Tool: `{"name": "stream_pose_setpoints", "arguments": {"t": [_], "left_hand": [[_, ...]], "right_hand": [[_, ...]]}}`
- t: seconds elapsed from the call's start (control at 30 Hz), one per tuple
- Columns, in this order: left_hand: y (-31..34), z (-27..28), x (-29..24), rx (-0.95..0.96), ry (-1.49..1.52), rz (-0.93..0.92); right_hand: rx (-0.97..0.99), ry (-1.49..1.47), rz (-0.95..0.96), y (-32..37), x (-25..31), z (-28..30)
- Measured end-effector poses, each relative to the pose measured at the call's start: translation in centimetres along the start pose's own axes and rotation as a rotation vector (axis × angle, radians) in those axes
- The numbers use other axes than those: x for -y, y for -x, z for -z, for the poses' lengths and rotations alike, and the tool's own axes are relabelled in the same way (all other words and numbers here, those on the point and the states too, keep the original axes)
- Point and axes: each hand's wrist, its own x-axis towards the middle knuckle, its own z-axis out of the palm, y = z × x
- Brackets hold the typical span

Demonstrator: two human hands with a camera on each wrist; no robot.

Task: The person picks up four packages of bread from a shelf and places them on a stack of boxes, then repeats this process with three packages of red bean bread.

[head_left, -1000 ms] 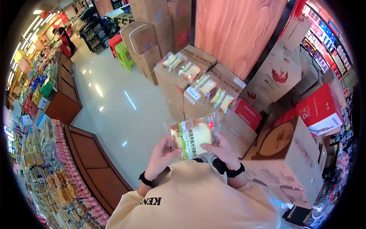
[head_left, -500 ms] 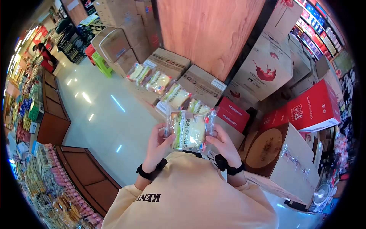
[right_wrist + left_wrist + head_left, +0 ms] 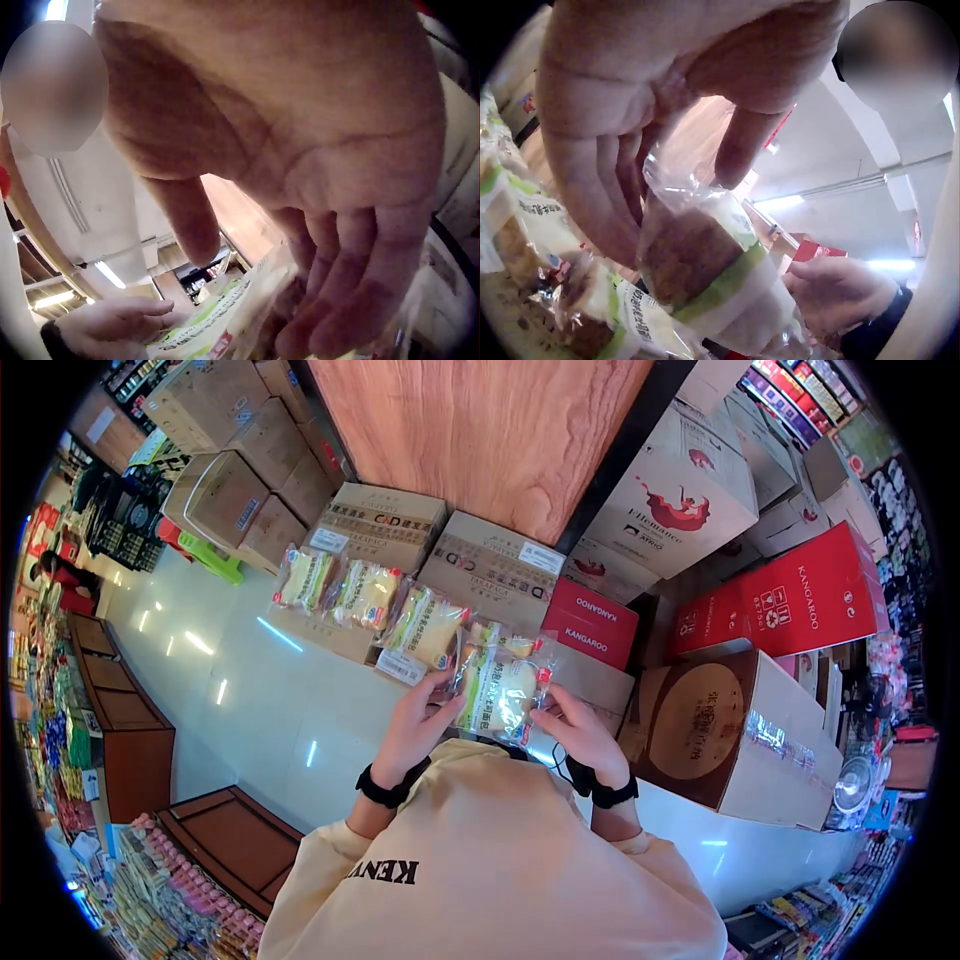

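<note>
Between both hands, in front of the chest, is a clear-wrapped bread pack (image 3: 503,691) with a green and white label. The left hand (image 3: 418,722) pinches its left end; in the left wrist view that hand (image 3: 652,97) has thumb and fingers around the crinkled wrapper of the pack (image 3: 705,262). At the right end, the right hand (image 3: 580,728) grips with thumb and curled fingers, and the right wrist view shows this hand (image 3: 300,150) at the pack's edge (image 3: 232,315). Just beyond, similar packs (image 3: 367,596) lie in a row on cartons, one partly covered by the held pack.
Brown cartons (image 3: 490,568) stand against a wooden panel (image 3: 480,430). On the right are a red carton (image 3: 780,598) and a large open carton (image 3: 775,760). Wooden counters (image 3: 225,840) with packaged goods stand left, beside a shiny floor (image 3: 265,710). A green stool (image 3: 213,558) is farther back.
The head view has turned and shifted, so the cartons and row of packs appear closer to the hands and farther left. Both hands still hold the pack, now tilted and overlapping the row's near end.
</note>
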Motion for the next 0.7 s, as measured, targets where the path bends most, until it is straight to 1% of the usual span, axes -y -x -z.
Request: {"name": "stream_pose_setpoints", "arguments": {"t": [0.07, 0.13, 0.17, 0.23, 0.27, 0.33, 0.4, 0.43, 0.5, 0.53, 0.57, 0.6, 0.63, 0.67, 0.7], "left_hand": [[-1.2, 0.7, 0.5, 0.019, -0.021, -0.004], [-2.3, 1.2, 0.8, 0.039, -0.04, -0.002], [-3.0, 1.4, 0.7, 0.082, -0.032, 0.01], [-3.9, 1.7, 1.5, 0.134, -0.018, 0.02], [-4.6, 1.6, 2.0, 0.163, -0.04, 0.027], [-5.6, 1.8, 2.7, 0.196, -0.06, 0.023], [-5.9, 1.9, 1.9, 0.287, -0.024, 0.031], [-6.0, 2.1, 1.5, 0.288, -0.025, 0.03], [-6.0, 2.3, -0.1, 0.356, 0.072, 0.064], [-6.0, 2.4, 0.2, 0.341, 0.075, 0.062], [-6.1, 2.5, 0.7, 0.337, 0.048, -0.023], [-6.1, 2.6, 0.7, 0.326, 0.02, -0.111], [-6.0, 2.6, 0.6, 0.293, 0.02, -0.121], [-5.7, 2.6, 0.2, 0.248, -0.054, -0.141], [-5.2, 2.5, 0.0, 0.201, -0.127, -0.155]], "right_hand": [[-0.04, 0.019, -0.024, -0.6, 0.2, -0.4], [-0.068, -0.086, -0.01, -1.5, -0.5, -0.7], [-0.073, -0.087, -0.02, -2.0, -0.7, -0.9], [-0.179, -0.099, -0.085, -2.8, -0.9, -1.2], [-0.187, -0.094, -0.087, -2.9, -0.6, -1.4], [-0.251, 0.12, -0.163, -3.1, 0.0, -1.8], [-0.264, 0.079, -0.136, -3.3, -0.4, -2.0], [-0.267, 0.036, -0.111, -3.3, -0.5, -2.1], [-0.291, 0.031, -0.109, -3.4, 0.0, -2.2], [-0.312, 0.025, -0.108, -3.5, 0.2, -2.1], [-0.293, 0.033, -0.097, -3.5, -0.2, -2.1], [-0.381, 0.108, -0.023, -3.7, -0.8, -2.1], [-0.467, 0.18, 0.059, -4.1, -1.2, -1.8], [-0.439, 0.187, 0.082, -4.5, -0.8, -1.3], [-0.42, 0.11, 0.088, -4.5, 0.0, -0.9]]}}
